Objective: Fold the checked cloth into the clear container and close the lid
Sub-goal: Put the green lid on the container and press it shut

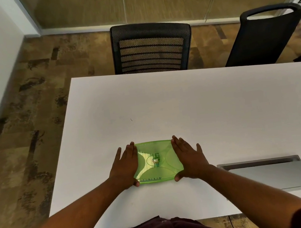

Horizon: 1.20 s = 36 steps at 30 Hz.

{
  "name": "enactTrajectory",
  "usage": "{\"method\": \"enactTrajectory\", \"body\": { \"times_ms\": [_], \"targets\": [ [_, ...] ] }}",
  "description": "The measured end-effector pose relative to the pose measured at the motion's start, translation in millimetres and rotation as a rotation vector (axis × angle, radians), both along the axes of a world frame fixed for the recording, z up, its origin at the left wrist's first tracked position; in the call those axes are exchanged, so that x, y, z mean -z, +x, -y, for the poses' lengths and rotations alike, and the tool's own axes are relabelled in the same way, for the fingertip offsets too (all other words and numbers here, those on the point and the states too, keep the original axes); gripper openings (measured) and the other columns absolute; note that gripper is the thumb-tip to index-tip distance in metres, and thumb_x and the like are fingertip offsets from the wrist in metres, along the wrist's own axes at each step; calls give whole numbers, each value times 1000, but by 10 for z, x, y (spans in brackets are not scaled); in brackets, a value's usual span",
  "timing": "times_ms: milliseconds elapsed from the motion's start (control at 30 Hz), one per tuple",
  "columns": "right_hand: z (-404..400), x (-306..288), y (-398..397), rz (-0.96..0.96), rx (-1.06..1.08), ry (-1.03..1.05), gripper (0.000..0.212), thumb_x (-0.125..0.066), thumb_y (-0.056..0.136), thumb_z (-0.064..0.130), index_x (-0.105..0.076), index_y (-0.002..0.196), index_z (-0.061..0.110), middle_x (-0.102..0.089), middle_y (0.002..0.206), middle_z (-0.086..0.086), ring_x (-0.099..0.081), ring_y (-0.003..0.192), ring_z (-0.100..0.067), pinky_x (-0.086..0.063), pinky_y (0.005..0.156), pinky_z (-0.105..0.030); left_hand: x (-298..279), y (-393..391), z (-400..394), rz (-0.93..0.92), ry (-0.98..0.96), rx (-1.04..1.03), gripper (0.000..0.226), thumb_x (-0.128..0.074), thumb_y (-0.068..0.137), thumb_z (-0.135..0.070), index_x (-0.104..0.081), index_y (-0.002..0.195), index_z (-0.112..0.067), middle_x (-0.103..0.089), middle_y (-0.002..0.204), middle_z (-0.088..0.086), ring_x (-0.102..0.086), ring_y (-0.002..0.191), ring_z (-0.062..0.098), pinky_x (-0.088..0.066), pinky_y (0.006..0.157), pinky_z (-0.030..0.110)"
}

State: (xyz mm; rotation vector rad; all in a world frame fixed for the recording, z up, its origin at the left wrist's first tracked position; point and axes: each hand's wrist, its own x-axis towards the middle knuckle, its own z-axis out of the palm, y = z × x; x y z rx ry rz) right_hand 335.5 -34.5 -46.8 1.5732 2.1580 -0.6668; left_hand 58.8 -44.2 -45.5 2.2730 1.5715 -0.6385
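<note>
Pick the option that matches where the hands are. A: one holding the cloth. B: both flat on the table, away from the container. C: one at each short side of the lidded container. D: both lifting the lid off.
C: the left hand and right hand flank the container, its green lid on.

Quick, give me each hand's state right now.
Left hand: open, fingers flat, pressed against the left side of the green lid.
Right hand: open, flat against the lid's right side.

White table (182, 101), two black chairs (152, 47) — mesh-backed, open cable hatch (265, 174)
</note>
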Motion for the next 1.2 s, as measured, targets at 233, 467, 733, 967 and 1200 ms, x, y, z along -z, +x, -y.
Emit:
{"method": "enactTrajectory", "body": {
  "times_ms": [233, 467, 733, 967, 1200],
  "targets": [
    [-25, -67, -154, 81, -41, -18, 156, -84, 58, 68, 22, 156, 9, 29, 165, -11, 22, 154, -29, -8, 115, -75, -63, 100, -74, -75, -31, 53, 140, -86, 65, -54, 3, 152, 11, 5, 163, 32, 4, 154, 41, -1, 124, 54],
    [-96, -47, -418, 2, -208, 62, 161, -81, 47, 77, 13, 159, 11, 18, 169, -10, 22, 154, -26, 1, 120, -69, -72, 366, -164, 139, -25, 91, 157, -87, 51, -64, 12, 156, -1, 16, 166, 18, 15, 154, 34, 4, 125, 49],
    [-121, 43, -560, 3, -240, 145, 150, -82, 42, 74, -15, 157, 3, -21, 163, -19, -17, 152, -36, -15, 119, -62, 94, 362, -187, 252, 23, 123, 148, -86, 43, -60, -10, 157, -4, -11, 165, 19, -8, 154, 33, -12, 126, 48],
    [-124, 125, -589, -6, -279, 206, 146, -78, 39, 72, -24, 150, -5, -31, 154, -25, -27, 144, -45, -23, 112, -64, 184, 385, -274, 168, 73, 227, 148, -79, 36, -67, -18, 153, 1, -21, 159, 25, -16, 149, 42, -18, 120, 56],
    [-51, 245, -407, -86, -263, 214, 151, -67, 49, 86, -1, 160, 6, 8, 169, -18, 11, 156, -35, 5, 119, -68, 332, 233, -233, 326, 77, 196, 154, -75, 43, -78, -3, 158, -5, -2, 167, 19, 1, 155, 36, -1, 125, 50]
  ]
}}
